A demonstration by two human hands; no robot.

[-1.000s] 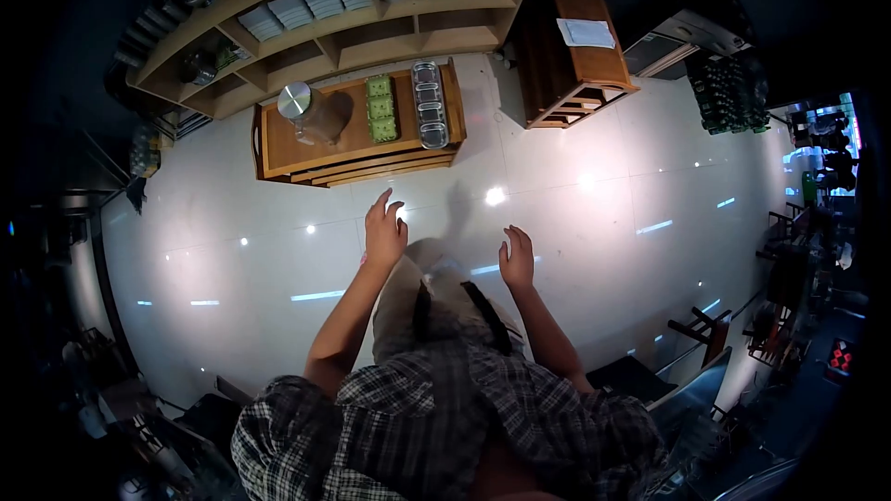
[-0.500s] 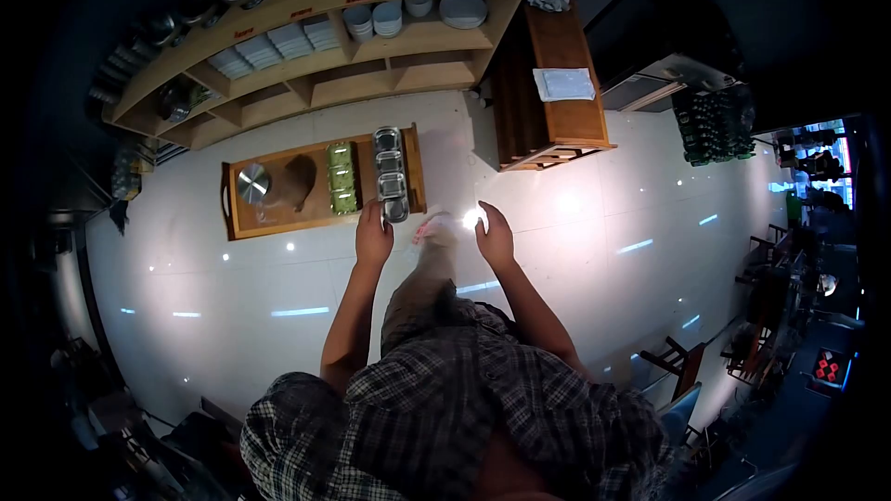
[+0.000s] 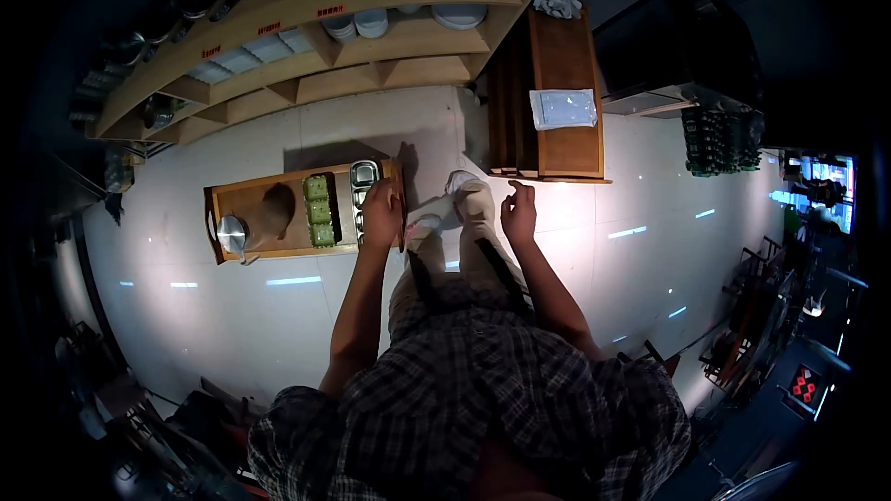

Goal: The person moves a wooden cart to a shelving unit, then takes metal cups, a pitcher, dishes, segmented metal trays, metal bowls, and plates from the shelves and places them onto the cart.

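My left hand (image 3: 380,211) is over the right end of a wooden cart (image 3: 255,193), in front of a row of metal containers (image 3: 365,173) that it partly hides; its fingers are blurred and I cannot tell whether they touch anything. Left of the containers on the cart stand a green sectioned tray (image 3: 319,211) and a jug with a round metal lid (image 3: 232,234). My right hand (image 3: 519,211) hangs in the air over the floor beside my right leg, its fingers curled apart and holding nothing.
Beyond the cart runs a wooden shelf (image 3: 371,74) with white bowls (image 3: 371,23) and plates. A wooden cabinet (image 3: 568,56) at the upper right bears a wrapped white packet (image 3: 564,109) and a crumpled cloth (image 3: 558,3). Green bottles (image 3: 722,141) stand farther right; chairs are at the right edge.
I have stepped forward alongside the cart, which now sits lower and farther left in view. My left hand has moved over the metal containers. Both feet now show ahead of me.
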